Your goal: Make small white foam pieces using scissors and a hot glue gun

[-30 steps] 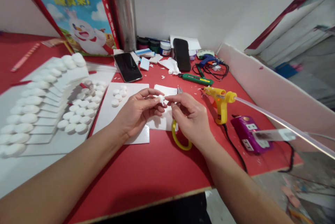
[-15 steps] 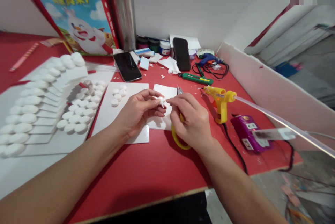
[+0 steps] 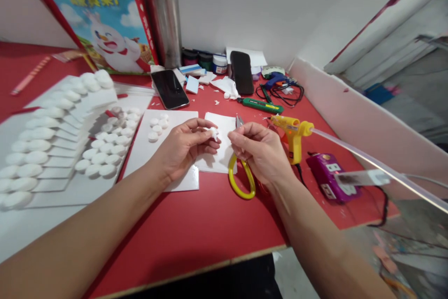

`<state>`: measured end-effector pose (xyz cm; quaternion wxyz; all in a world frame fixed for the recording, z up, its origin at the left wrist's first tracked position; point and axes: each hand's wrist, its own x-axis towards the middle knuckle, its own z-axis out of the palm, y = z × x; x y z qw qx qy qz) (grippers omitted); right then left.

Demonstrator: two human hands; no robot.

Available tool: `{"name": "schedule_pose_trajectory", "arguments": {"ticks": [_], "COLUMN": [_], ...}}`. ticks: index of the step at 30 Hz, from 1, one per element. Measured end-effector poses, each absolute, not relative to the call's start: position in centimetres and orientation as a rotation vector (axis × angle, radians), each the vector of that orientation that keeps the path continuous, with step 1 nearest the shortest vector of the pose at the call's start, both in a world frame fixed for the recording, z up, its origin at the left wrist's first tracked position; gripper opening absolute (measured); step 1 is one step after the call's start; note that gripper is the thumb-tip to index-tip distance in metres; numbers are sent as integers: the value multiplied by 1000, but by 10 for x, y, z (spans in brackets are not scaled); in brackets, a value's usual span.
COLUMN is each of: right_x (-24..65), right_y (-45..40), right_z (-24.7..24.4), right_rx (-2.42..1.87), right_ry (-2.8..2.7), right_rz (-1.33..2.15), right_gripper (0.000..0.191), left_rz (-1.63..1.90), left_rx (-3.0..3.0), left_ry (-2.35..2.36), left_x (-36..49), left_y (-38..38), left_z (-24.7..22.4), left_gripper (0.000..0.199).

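Note:
My left hand (image 3: 185, 145) pinches a small, irregular white piece (image 3: 214, 133) between thumb and fingertips, above a stack of white paper (image 3: 219, 161). A short gap to the right, my right hand (image 3: 261, 152) has thumb and index finger pressed together; whatever may be between them is too small to make out. Beneath it lie yellow-handled scissors (image 3: 242, 193), their blades partly hidden. Left of my hands, a white board (image 3: 140, 161) carries several small white discs (image 3: 153, 137).
More white discs (image 3: 105, 156) and fanned white cards with ovals (image 3: 37, 157) cover the left side. A yellow glue gun (image 3: 294, 138) with a long glue stick stands right, beside a purple box (image 3: 329, 175). Behind lie two phones (image 3: 170, 88), a green cutter (image 3: 261, 104) and a steel bottle (image 3: 164, 28).
My right hand has drawn back rightward from the white piece and turned, its fingertips closing together. More of the scissors' yellow handle shows. The left hand stays nearly in place.

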<state>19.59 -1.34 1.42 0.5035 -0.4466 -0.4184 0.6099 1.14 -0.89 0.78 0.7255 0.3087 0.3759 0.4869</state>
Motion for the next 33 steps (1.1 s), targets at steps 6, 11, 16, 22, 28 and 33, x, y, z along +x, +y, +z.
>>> {"name": "schedule_pose_trajectory", "arguments": {"ticks": [6,11,16,22,28,33], "right_x": [198,197,197,196,194,194], "right_y": [-15,-13,-11,-11,-13,-15], "right_z": [17,18,14,12,11,13], "right_rx": [-1093,-1011,-1033,-1000,-999,-1021], "right_ry": [-1032,-1002,-1042,-1110,-1056,-1072], "right_rz": [1448,1426,1366,1317,1466,1515], "right_gripper": [32,39,56,36,17,22], "left_rz": [1074,1064,1051,1066,1083,1077], "left_rx": [673,690,700,803,961,1072], "left_ry": [790,788,801,746,708,746], "left_x": [11,11,12,12,12,16], "left_y": [-9,-9,-9,-11,-14,-16], "left_z": [6,7,8,7,5,9], "left_gripper": [15,13,14,16,18,20]}}
